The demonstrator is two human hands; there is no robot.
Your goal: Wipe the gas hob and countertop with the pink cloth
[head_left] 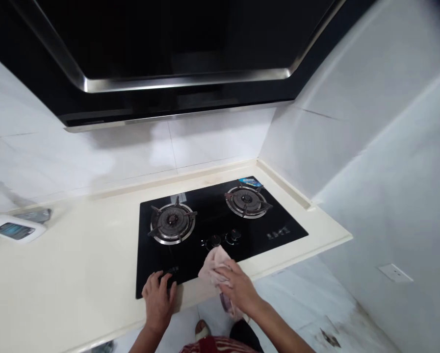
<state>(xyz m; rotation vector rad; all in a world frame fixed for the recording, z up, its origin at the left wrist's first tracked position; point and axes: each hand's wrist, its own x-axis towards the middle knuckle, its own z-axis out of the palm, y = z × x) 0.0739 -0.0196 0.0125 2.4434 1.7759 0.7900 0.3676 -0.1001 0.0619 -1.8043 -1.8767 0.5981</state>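
A pale pink cloth (213,264) is bunched in my right hand (238,287), at the front edge of the black glass gas hob (201,196). The cloth's upper end lies just in front of the left control knob (214,240), and its lower end hangs past the counter edge. My left hand (158,296) rests on the hob's front left corner with its fingers spread and nothing in them. Behind it is the left burner (172,220); the right burner (246,200) sits farther back. A second knob (234,235) stands beside the first.
A black range hood (183,105) overhangs the hob. On the cream counter (83,264), a white bottle (15,228) lies at the far left beside a dark flat object (36,215). The right wall has a white socket (395,273).
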